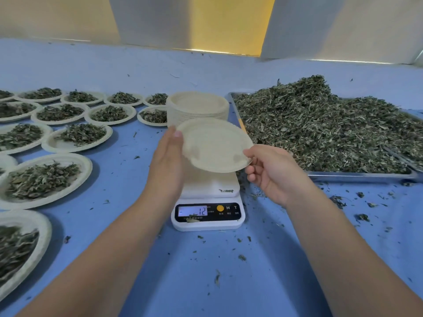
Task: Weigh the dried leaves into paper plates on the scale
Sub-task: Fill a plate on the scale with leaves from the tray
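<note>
- Two forearms are stretching over the blue worktop (229, 282) toward the scale (207, 223), which is showing -12.
- Above the scale, the right grip (272, 172) is pinching the right rim of an empty, tilted paper plate (215, 145).
- Along the left rim the left grip (168, 159) is lying thumb-up; its fingers are hidden, so I cannot tell whether it is grasping.
- At right, dried leaves (320, 129) are lying heaped on a tray (361, 176); filled plates (77, 136) are sitting at left.
</note>
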Action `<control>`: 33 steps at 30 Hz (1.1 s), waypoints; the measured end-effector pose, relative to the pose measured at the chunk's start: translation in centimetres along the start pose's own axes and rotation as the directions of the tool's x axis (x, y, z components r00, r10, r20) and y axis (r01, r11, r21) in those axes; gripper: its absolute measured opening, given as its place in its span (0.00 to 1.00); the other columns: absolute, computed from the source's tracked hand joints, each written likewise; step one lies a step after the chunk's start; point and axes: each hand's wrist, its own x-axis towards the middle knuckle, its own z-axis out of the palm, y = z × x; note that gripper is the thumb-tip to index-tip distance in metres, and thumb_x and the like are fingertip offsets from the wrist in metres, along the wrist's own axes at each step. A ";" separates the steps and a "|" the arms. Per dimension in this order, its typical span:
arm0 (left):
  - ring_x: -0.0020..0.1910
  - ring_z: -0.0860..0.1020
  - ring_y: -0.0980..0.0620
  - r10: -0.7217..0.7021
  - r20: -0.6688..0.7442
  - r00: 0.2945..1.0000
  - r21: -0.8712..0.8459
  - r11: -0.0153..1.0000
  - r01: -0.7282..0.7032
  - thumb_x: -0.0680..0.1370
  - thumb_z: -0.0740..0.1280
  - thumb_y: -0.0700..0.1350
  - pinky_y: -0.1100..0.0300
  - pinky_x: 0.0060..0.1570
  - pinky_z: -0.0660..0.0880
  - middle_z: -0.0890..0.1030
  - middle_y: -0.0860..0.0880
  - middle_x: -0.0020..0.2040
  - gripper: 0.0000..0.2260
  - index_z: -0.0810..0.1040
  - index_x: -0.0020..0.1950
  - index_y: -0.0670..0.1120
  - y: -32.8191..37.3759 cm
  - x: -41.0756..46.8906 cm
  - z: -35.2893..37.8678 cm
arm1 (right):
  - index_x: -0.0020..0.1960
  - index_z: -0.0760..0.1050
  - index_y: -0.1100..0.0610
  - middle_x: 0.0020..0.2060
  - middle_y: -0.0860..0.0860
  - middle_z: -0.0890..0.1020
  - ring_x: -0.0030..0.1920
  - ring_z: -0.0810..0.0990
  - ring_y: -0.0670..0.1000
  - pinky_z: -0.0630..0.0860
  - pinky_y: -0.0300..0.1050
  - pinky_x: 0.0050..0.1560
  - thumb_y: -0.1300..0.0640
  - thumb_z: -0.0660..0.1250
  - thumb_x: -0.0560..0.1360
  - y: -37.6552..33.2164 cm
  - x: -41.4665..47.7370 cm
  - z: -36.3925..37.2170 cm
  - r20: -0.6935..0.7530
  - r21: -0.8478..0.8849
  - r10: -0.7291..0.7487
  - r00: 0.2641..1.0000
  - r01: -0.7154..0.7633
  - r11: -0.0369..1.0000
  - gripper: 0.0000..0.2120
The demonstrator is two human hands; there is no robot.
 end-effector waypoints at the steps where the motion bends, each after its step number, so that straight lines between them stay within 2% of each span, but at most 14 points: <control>1: 0.77 0.68 0.54 -0.105 -0.011 0.994 -0.097 0.990 0.104 0.83 0.55 0.61 0.49 0.78 0.63 0.70 0.53 0.78 0.25 0.70 0.78 0.53 -0.2 0.5 0.0 | 0.45 0.76 0.62 0.25 0.50 0.75 0.24 0.74 0.46 0.71 0.37 0.22 0.65 0.67 0.78 0.2 -0.1 0.0 0.023 -0.015 0.012 1.000 -0.012 1.000 0.03; 4: 0.61 0.81 0.58 -0.194 -0.013 0.981 -0.200 0.962 0.187 0.85 0.57 0.56 0.61 0.55 0.79 0.83 0.50 0.63 0.19 0.80 0.66 0.47 -1.0 1.3 -0.6 | 0.48 0.77 0.64 0.27 0.52 0.75 0.24 0.74 0.46 0.72 0.37 0.23 0.65 0.66 0.78 0.6 -0.1 -0.1 0.092 -0.087 0.028 0.995 -0.020 0.996 0.01; 6: 0.47 0.84 0.62 -0.200 0.009 0.980 -0.228 0.954 0.197 0.86 0.57 0.54 0.68 0.36 0.79 0.87 0.56 0.48 0.16 0.84 0.56 0.51 -1.3 1.2 -0.6 | 0.49 0.78 0.65 0.28 0.52 0.78 0.24 0.75 0.46 0.72 0.37 0.22 0.65 0.66 0.78 0.7 -0.1 -0.2 0.127 -0.148 0.037 0.991 -0.018 0.989 0.03; 7: 0.50 0.84 0.62 -0.211 0.008 0.977 -0.211 0.955 0.208 0.86 0.57 0.55 0.69 0.36 0.77 0.87 0.57 0.49 0.16 0.83 0.58 0.51 -1.4 1.2 -0.7 | 0.50 0.79 0.66 0.28 0.53 0.79 0.24 0.75 0.46 0.71 0.36 0.21 0.65 0.66 0.78 0.8 -0.1 -0.2 0.129 -0.177 0.039 0.991 -0.016 0.984 0.04; 8: 0.57 0.82 0.60 -0.232 0.006 0.973 -0.181 0.956 0.229 0.85 0.58 0.56 0.62 0.49 0.82 0.86 0.55 0.56 0.18 0.82 0.63 0.49 -1.5 1.3 -0.7 | 0.49 0.79 0.66 0.28 0.53 0.79 0.24 0.74 0.46 0.69 0.37 0.20 0.64 0.66 0.78 0.9 0.0 -0.3 0.119 -0.208 0.040 0.992 -0.015 0.978 0.05; 9: 0.65 0.78 0.55 -0.252 -0.008 0.968 -0.138 0.959 0.249 0.84 0.58 0.57 0.57 0.65 0.74 0.82 0.51 0.64 0.21 0.78 0.69 0.46 -1.6 1.4 -0.8 | 0.48 0.80 0.66 0.28 0.53 0.79 0.24 0.73 0.47 0.67 0.37 0.19 0.64 0.67 0.78 1.0 0.0 -0.3 0.100 -0.251 0.040 0.994 -0.014 0.968 0.06; 11: 0.75 0.70 0.46 -0.274 -0.024 0.962 -0.060 0.960 0.272 0.82 0.58 0.57 0.41 0.75 0.66 0.73 0.45 0.74 0.24 0.71 0.73 0.44 -2.0 1.7 -0.9 | 0.42 0.80 0.64 0.28 0.56 0.79 0.23 0.71 0.50 0.62 0.38 0.20 0.59 0.67 0.78 1.2 0.2 -0.5 0.056 -0.382 0.023 0.998 0.000 0.924 0.10; 14: 0.77 0.67 0.42 -0.303 0.008 0.953 -0.029 0.952 0.304 0.80 0.57 0.59 0.37 0.76 0.62 0.70 0.44 0.76 0.26 0.68 0.74 0.46 -2.2 1.7 -1.0 | 0.28 0.78 0.56 0.24 0.53 0.78 0.20 0.68 0.49 0.61 0.35 0.20 0.49 0.66 0.80 1.5 0.2 -0.6 0.036 -0.589 -0.056 0.998 0.067 0.805 0.23; 18: 0.77 0.67 0.41 -0.292 0.000 0.956 0.027 0.956 0.292 0.82 0.55 0.59 0.38 0.77 0.62 0.69 0.43 0.77 0.27 0.68 0.76 0.46 -2.9 1.6 -1.0 | 0.29 0.75 0.59 0.20 0.50 0.76 0.18 0.69 0.48 0.65 0.36 0.20 0.43 0.63 0.81 1.9 0.2 -0.7 0.061 -0.753 -0.120 0.991 0.124 0.647 0.27; 21: 0.72 0.71 0.53 -0.274 -0.022 0.961 0.035 0.961 0.275 0.83 0.54 0.61 0.45 0.76 0.64 0.72 0.54 0.76 0.24 0.71 0.76 0.55 -3.2 1.6 -1.1 | 0.36 0.78 0.55 0.25 0.50 0.81 0.22 0.74 0.46 0.71 0.40 0.29 0.44 0.62 0.80 1.8 0.6 -0.9 0.067 -0.831 -0.284 0.957 0.211 0.515 0.21; 26: 0.74 0.69 0.52 -0.249 -0.056 0.967 0.013 0.968 0.250 0.83 0.55 0.62 0.44 0.77 0.63 0.71 0.54 0.76 0.25 0.69 0.78 0.55 -3.5 1.8 -1.4 | 0.48 0.78 0.50 0.33 0.45 0.79 0.39 0.79 0.51 0.75 0.46 0.38 0.49 0.61 0.79 1.0 1.9 -2.1 0.062 -0.923 -0.648 0.759 0.290 0.251 0.09; 29: 0.75 0.68 0.53 -0.219 -0.054 0.974 0.004 0.976 0.220 0.84 0.54 0.62 0.45 0.78 0.62 0.70 0.54 0.77 0.25 0.68 0.79 0.56 -3.5 1.5 -1.3 | 0.59 0.76 0.55 0.52 0.55 0.80 0.57 0.76 0.61 0.75 0.57 0.54 0.37 0.54 0.80 0.4 4.3 -3.4 0.041 -0.999 -0.502 0.864 0.023 -0.042 0.24; 31: 0.74 0.68 0.55 -0.205 -0.043 0.978 -0.010 0.979 0.205 0.84 0.54 0.61 0.49 0.77 0.62 0.70 0.55 0.77 0.24 0.68 0.79 0.56 -3.6 1.5 -1.1 | 0.69 0.71 0.54 0.64 0.59 0.75 0.66 0.71 0.64 0.70 0.63 0.63 0.28 0.46 0.78 0.0 5.6 -4.1 -0.130 -0.986 -0.261 0.956 -0.152 -0.066 0.36; 33: 0.70 0.67 0.60 -0.180 -0.033 0.983 -0.011 0.984 0.180 0.85 0.53 0.61 0.56 0.73 0.60 0.69 0.56 0.77 0.24 0.68 0.79 0.56 -3.7 1.4 -1.0 | 0.66 0.74 0.56 0.63 0.61 0.76 0.62 0.74 0.63 0.71 0.60 0.62 0.28 0.42 0.78 -0.1 6.5 -4.4 -0.187 -0.981 -0.093 0.978 -0.191 -0.044 0.39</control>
